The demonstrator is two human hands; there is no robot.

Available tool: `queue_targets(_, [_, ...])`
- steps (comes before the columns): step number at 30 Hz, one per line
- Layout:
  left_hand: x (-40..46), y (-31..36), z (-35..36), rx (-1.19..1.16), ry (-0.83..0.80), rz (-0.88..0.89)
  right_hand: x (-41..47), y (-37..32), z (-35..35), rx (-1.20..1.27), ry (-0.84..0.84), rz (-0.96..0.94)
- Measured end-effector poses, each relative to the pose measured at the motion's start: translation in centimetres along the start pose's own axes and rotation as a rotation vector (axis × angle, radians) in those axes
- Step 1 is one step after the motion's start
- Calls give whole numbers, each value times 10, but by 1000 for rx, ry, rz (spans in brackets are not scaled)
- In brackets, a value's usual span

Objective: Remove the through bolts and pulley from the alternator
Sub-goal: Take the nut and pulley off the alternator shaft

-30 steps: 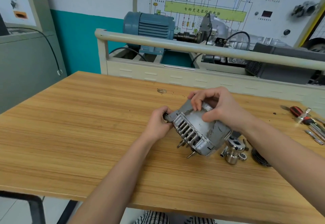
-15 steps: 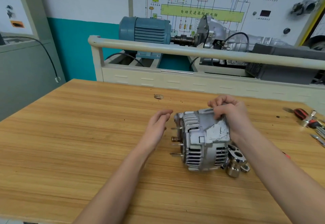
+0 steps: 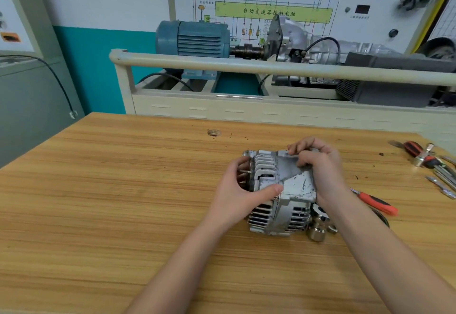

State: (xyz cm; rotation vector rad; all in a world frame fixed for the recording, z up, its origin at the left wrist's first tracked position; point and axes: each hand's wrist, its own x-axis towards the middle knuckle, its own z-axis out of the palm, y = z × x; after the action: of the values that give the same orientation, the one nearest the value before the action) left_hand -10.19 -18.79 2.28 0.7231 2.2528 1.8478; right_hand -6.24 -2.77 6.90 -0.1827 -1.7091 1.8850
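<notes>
Silver finned metal alternator [image 3: 283, 190] sits on your wooden table [image 3: 123, 202]; your left hand [image 3: 237, 195] grips its left end, right hand [image 3: 320, 165] clutches its top-right.

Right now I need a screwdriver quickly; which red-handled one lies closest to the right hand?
The red-handled screwdriver lying alone just beside the right hand's wrist; the other red-handled one sits farther back among loose tools.

Silver ribbed alternator [image 3: 283, 188] lies on its side, steel pulley [image 3: 318, 227] just beside it
</notes>
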Motion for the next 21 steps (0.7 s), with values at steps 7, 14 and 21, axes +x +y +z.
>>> queue_targets(7, [22,16,-20,242,-149,201,-6,9,-6,-16,-73,-107])
queue_targets(14, [28,25,-10,286,-271,430,-8,12,-7,46,-166,-218])
queue_targets(21, [34,28,-11,210,-257,267,-14,13,-9,8,-182,-246])
